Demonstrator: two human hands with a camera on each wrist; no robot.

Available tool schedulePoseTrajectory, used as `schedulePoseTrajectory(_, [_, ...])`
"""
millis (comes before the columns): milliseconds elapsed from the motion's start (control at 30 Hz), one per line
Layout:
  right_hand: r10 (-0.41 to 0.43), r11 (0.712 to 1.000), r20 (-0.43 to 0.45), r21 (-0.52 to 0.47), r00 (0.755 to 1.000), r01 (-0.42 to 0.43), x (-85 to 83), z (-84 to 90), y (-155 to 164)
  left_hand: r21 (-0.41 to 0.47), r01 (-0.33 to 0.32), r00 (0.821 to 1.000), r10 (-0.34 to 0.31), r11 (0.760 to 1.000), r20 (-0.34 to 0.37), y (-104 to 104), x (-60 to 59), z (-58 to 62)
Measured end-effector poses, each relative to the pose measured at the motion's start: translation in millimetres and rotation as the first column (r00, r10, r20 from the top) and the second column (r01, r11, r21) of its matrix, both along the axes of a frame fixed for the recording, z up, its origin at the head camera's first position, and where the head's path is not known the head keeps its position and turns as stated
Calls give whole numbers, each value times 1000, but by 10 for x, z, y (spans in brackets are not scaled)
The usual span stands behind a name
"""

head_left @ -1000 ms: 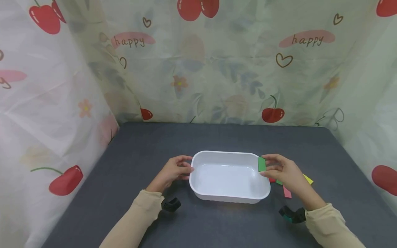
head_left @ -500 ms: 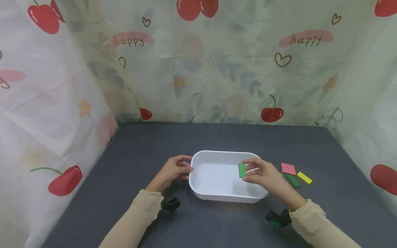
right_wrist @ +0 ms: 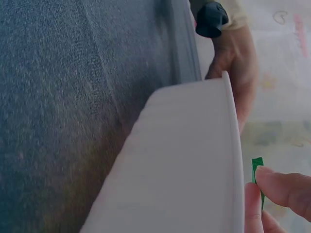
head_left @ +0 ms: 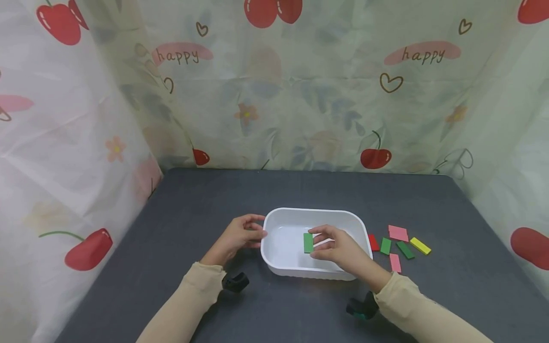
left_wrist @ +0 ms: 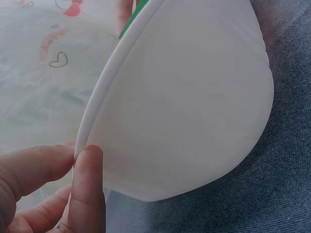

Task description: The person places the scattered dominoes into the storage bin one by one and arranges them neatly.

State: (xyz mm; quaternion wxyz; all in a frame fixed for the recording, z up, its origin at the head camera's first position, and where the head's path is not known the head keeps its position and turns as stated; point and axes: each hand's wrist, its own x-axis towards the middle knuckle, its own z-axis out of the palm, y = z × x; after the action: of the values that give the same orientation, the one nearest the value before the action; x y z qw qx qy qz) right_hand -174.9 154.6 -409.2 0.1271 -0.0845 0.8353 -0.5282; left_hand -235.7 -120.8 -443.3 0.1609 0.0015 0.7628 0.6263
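Pinching a green tile (head_left: 308,243), the right hand (head_left: 340,248) holds it over the middle of a white tub (head_left: 309,272), which the left hand (head_left: 235,238) grips by its left rim (left_wrist: 98,94). Rightward, one red tile (head_left: 373,243), two green tiles (head_left: 385,246), two pink tiles (head_left: 398,233) and one yellow tile (head_left: 420,246) lie on the dark surface (head_left: 300,307).

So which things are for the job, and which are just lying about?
In the job:
green block, pinched by right fingers
white tub, held by left fingers

Lying about, maybe for later:
red block
yellow block
two pink blocks
two other green blocks
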Motion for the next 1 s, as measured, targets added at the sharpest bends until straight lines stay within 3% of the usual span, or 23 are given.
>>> schedulePoseTrajectory(533, [5,1000,8,-5,1000,-4,-112,-60,-322,-22,0,1000,0,1000,3,5,-4,11])
schedulePoseTrajectory(1000, [-45,994,39,102,998,41,-139,-157,-516,-14,1,1000,-1,1000,4,8,-8,8])
